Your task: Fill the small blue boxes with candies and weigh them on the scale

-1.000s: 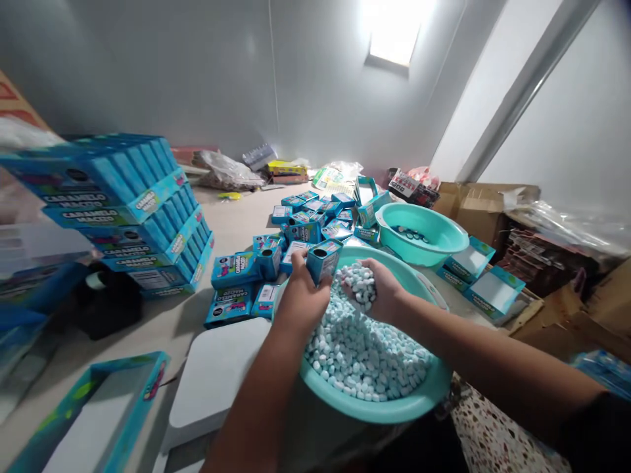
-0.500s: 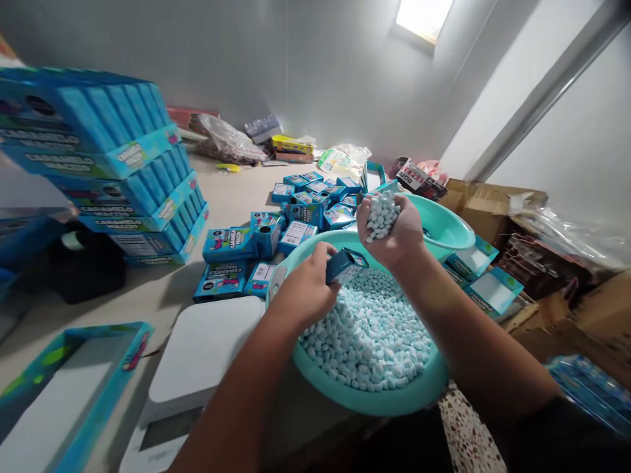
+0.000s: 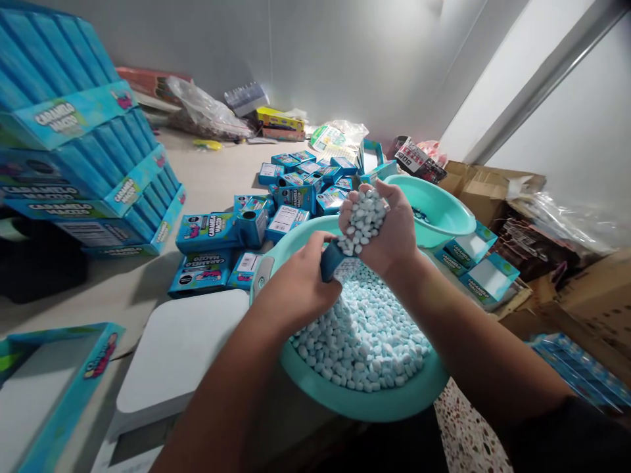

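My left hand (image 3: 303,286) is wrapped round a small blue candy box (image 3: 333,260), tilted with its open end toward my right hand. Cupped and palm up, my right hand (image 3: 394,230) holds a heap of pale blue candies (image 3: 365,217) right at the box's mouth. Whether any candies are inside the box is hidden. Below both hands stands a turquoise basin (image 3: 365,407), filled with many more loose candies (image 3: 365,335). Left of the basin, several blue candy boxes (image 3: 290,219) lie in a pile.
A white scale (image 3: 182,348) sits left of the basin, beside an open display tray (image 3: 44,387). Filled display boxes (image 3: 93,144) are stacked at the left. Behind the basin is a second turquoise basin (image 3: 444,203). Cardboard boxes (image 3: 586,289) stand at the right.
My right hand has moved left and down with the candies, bringing them against the open end of the box. My left hand still grips the box. The camera view has shifted slightly.
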`<state>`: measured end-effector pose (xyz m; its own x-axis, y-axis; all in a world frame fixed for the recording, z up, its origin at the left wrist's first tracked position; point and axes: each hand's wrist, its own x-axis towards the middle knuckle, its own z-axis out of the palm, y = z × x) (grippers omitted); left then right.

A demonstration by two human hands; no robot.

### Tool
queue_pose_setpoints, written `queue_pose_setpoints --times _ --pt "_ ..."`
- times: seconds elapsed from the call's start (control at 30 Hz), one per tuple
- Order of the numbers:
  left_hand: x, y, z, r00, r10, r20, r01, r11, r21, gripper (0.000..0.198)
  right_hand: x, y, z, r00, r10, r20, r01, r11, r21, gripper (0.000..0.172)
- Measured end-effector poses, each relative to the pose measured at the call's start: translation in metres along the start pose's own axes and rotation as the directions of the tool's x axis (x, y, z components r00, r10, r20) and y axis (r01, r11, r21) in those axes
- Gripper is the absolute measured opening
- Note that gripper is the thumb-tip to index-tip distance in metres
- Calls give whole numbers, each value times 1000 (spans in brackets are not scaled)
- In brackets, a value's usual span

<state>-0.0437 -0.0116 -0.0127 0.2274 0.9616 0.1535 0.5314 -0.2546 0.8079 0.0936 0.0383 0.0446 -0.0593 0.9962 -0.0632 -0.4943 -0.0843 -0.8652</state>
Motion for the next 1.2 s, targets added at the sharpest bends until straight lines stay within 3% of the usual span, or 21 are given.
queue_pose_setpoints --times 0.17,0.33,0.57,0.77,0.97,1.2 --pt "1 2 -1 999 47 26 -47 999 8 44 -3 3 -1 1000 14 12 -15 997 74 14" --pt "3 2 0 998 58 25 -56 996 -72 26 -7 5 1 1000 10 4 -10 1000 -4 18" --pt "4 2 1 998 45 -43 -50 991 -127 32 -7 5 0 1000 -7 12 8 997 -76 20" --pt "4 2 1 996 64 -69 -73 986 -147 35 -5 6 -5 992 -45 122 47 999 -16 23" --pt "4 0 1 994 94 -61 -103 981 -167 33 -10 5 3 998 -55 31 57 994 -90 24" --pt "6 1 2 996 56 -64 -65 989 -133 31 -14 8 6 992 -75 104 86 991 -103 29"
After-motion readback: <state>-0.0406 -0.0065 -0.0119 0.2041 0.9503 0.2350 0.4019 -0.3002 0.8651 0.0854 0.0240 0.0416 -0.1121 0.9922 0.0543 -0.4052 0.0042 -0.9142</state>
